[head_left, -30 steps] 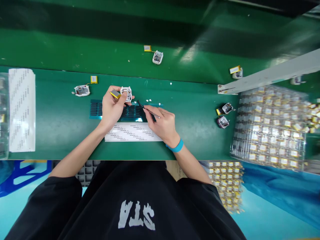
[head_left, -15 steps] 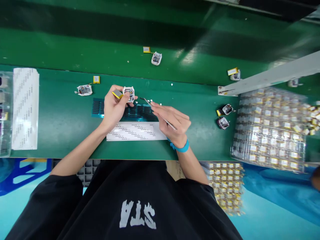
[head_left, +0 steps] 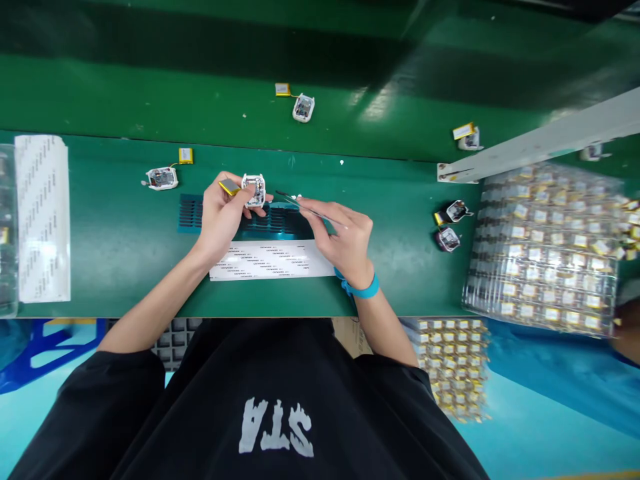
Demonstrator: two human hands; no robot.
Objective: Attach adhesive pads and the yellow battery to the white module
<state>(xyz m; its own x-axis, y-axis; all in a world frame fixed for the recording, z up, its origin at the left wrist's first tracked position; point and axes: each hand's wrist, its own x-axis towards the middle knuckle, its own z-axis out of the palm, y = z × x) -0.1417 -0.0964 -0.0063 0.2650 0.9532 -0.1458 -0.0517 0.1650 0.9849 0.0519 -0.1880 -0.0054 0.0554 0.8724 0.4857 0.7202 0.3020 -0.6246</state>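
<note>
While your black sleeves fill the near edge of the view, your forearms reach out over the green bench (head_left: 125, 267). Nearest on it lies a white printed strip (head_left: 270, 260), flat, between your two wrists. Your right hand (head_left: 345, 243), with a blue band (head_left: 361, 290) at the wrist, rests just beyond the right end of that strip and pinches a pair of tweezers (head_left: 305, 205); the tips point left, toward your other hand, and stop short of it over a dark slotted sheet (head_left: 250, 217) that lies just behind the strip. Whether the tips carry anything is too small to tell. Your left hand (head_left: 220, 217) is closed around a small white housing (head_left: 253, 189), held up above the far edge of the slotted sheet with its open face toward you, and the thumb and forefinger also pin a yellow-edged battery (head_left: 229, 186) just left of the housing.

Further out, to the left, another white housing (head_left: 161, 178) sits on the bench with its own yellow battery (head_left: 186, 155) just beside it. Off to your right, two dark-cased units (head_left: 451, 225) lie close together, near a clear tray of batteries (head_left: 545, 253) that covers the right end of the bench. A white sheet (head_left: 43, 213) lies at the far left. Beyond the bench edge, on the darker green belt (head_left: 150, 93), one more housing (head_left: 303, 107) and a further unit (head_left: 467, 137) sit well apart.
</note>
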